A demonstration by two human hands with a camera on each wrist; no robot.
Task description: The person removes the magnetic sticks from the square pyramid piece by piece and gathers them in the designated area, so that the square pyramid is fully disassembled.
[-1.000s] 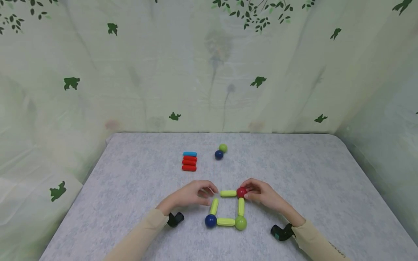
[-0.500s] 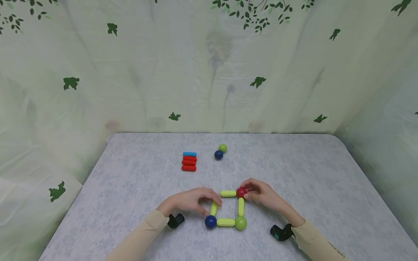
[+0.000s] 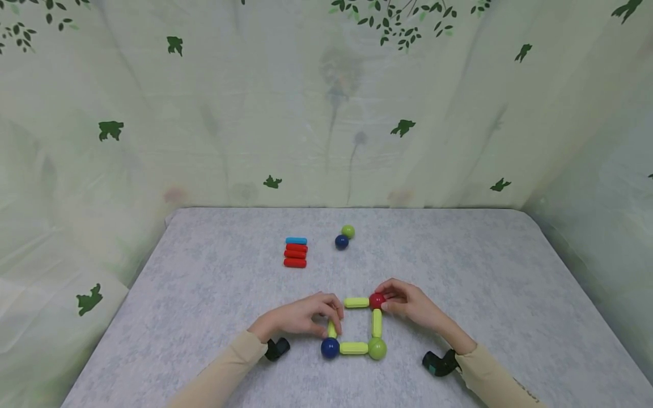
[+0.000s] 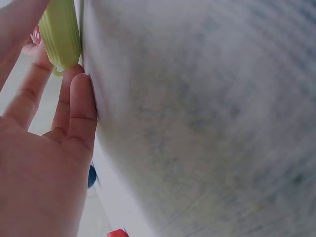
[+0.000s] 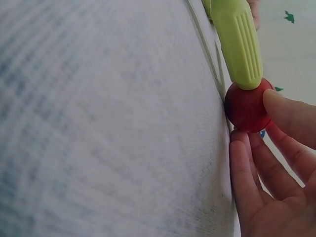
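Four-sided on the table lie yellow-green magnetic rods joined by balls. My left hand (image 3: 310, 313) pinches the left rod (image 4: 60, 34) between thumb and fingers; from the head its upper part is hidden behind the fingers. That rod's near end meets a dark blue ball (image 3: 330, 348). A bottom rod (image 3: 353, 348) runs from there to a green ball (image 3: 377, 348). My right hand (image 3: 408, 303) grips the red ball (image 5: 247, 109) at the far right corner. The right rod (image 3: 377, 323) and the top rod (image 3: 356, 302) touch this ball. The top rod's left end has no ball.
Farther back are several stacked-side-by-side rods, red ones (image 3: 295, 254) and a blue one (image 3: 296, 241). To their right sit another dark blue ball (image 3: 342, 242) and another green ball (image 3: 348, 231), side by side. A patterned curtain (image 3: 306, 113) hangs behind the table (image 3: 459, 255).
My left hand has come down and right onto the left rod and taken hold of it. The left rod now stands more upright in view. My right hand stays on the red ball.
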